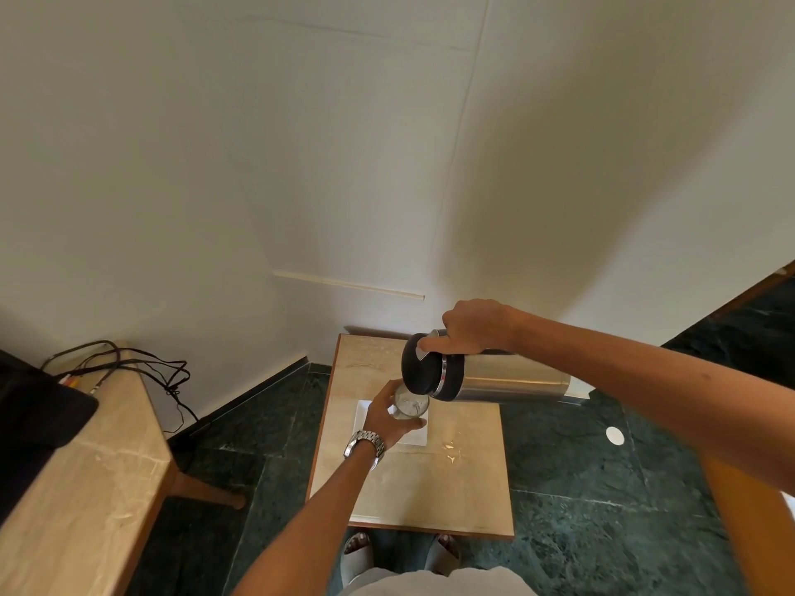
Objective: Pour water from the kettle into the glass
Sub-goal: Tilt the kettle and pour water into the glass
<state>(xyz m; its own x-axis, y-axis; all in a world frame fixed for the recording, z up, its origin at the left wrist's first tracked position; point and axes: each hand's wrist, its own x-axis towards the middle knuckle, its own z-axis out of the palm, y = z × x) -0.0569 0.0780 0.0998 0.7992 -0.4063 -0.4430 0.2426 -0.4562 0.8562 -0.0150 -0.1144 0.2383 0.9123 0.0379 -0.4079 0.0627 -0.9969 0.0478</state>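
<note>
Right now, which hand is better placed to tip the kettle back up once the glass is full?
The right hand: it grips the tilted kettle by its handle. The left hand is busy holding the glass.

Brushed silver steel kettle (pixel 507 376) with black lid, clear glass (pixel 411 405) over a white square plate (pixel 419 436), beige marble worktop (pixel 464 479) with brown wooden edging, dark green veined stone floor (pixel 580 488).

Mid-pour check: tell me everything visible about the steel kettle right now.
The brushed-steel cylindrical kettle with a black lid end is tipped nearly horizontal, lid end lowest, directly over the clear glass. The right hand grips its top near the lid. The left hand holds the glass above a white square plate. No stream is discernible.
</note>
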